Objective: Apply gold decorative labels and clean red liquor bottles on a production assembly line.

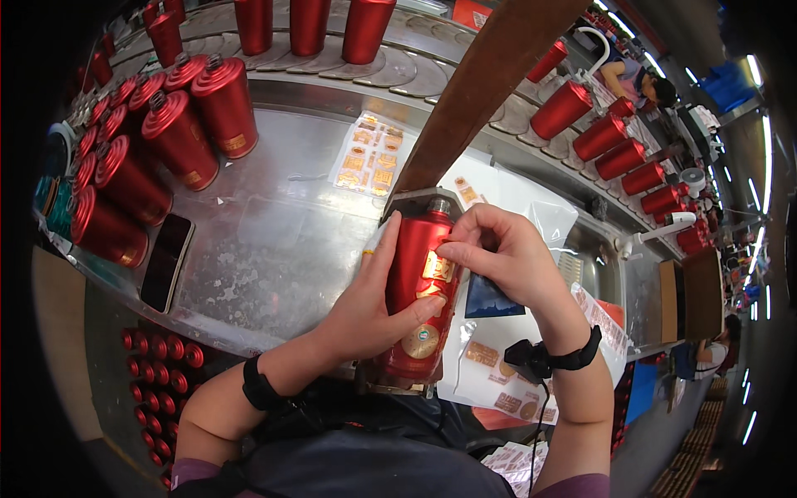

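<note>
A red metallic bottle lies lengthwise in front of me on the steel table, its neck pointing away. My left hand wraps around its left side, thumb across the body near a round gold emblem. My right hand pinches a small gold label against the bottle's upper body with its fingertips. Both wrists wear black straps.
Several red bottles crowd the table's left side, and more stand on the conveyor behind. A black phone lies at the left. Sheets of gold stickers lie ahead and at the right. Another person works at the far right.
</note>
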Available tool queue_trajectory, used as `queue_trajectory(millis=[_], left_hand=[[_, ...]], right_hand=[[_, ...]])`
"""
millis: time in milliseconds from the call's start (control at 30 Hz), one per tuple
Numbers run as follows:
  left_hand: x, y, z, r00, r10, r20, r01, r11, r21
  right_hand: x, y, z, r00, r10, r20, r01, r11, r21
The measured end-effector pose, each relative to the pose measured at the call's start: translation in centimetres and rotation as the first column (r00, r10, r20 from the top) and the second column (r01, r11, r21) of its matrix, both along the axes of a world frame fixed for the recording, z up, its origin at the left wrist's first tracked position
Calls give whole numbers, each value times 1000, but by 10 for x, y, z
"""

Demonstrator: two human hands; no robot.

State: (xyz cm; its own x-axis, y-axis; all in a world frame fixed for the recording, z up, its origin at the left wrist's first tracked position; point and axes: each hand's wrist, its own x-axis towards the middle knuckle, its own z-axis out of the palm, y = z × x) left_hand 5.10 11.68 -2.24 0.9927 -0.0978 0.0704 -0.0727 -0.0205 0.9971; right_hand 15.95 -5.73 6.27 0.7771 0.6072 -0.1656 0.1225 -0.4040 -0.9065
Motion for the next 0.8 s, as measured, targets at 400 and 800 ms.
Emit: queue_trajectory(millis=[400, 800], left_hand=[[9, 13, 4, 987, -61, -149, 5, 935, -355], [6, 6, 14, 980, -129, -151, 89, 965, -246]], right_hand=[[-18, -28, -10, 915, -387, -112, 395, 916, 62], [-67, -32, -44, 813, -137, -566, 359, 883, 301]])
